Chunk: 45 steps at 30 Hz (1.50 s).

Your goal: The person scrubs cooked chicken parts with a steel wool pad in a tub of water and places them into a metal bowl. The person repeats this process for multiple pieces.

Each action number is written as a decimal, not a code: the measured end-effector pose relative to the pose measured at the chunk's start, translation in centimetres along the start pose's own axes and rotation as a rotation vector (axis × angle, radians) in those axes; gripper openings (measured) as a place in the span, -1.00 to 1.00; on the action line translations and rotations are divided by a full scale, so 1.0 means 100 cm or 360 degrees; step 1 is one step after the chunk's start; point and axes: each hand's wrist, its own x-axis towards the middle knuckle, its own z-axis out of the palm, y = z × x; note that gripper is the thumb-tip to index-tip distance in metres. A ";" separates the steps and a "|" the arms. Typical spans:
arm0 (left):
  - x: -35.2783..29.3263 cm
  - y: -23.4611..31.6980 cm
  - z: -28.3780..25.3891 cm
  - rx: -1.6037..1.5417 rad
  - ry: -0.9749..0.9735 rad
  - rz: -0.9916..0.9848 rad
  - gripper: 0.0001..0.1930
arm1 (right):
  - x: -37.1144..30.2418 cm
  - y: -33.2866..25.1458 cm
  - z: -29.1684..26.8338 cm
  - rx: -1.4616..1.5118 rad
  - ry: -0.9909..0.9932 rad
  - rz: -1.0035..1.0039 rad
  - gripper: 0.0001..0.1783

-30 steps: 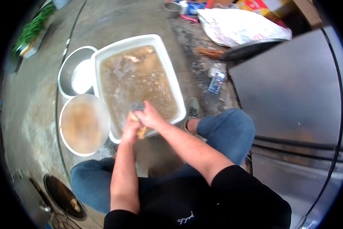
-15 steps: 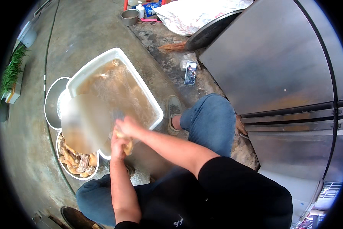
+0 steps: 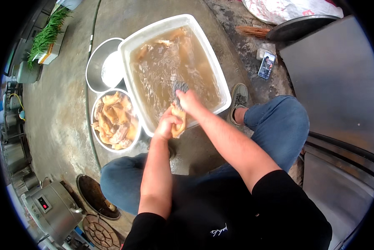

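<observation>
My left hand point(image 3: 167, 123) is closed around a pale yellow, skin-on piece of meat point(image 3: 179, 123), shaped like a trotter, at the near rim of a white tub point(image 3: 217, 89). A grey steel wool scrubber point(image 3: 180, 87) is gripped in my right hand point(image 3: 188, 101), just beyond the meat's far end. Both hands are close together, over the tub's near side. Murky brown water point(image 3: 153, 79) fills the tub, with several pale pieces partly under the surface. To the left, a round metal bowl point(image 3: 93, 125) holds several similar pieces of meat.
A second metal bowl point(image 3: 94, 68) stands behind the filled one, beside a dark hose point(image 3: 89, 54) on the floor. A lit phone point(image 3: 266, 65) leans at the right, near a broom point(image 3: 252, 31). Steel cabinet doors point(image 3: 334, 71) stand to my right; an uncovered floor hole point(image 3: 96, 196) lies lower left.
The view has shifted, so the tub and bowls appear farther right. A blurred pale patch across the tub's left side is gone. Both hands keep hold of the meat and scrubber.
</observation>
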 end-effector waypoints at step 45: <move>-0.032 0.080 -0.106 0.0159 0.1537 0.0538 -0.66 | -0.034 0.053 -0.043 -0.1439 0.0604 -0.0415 -0.50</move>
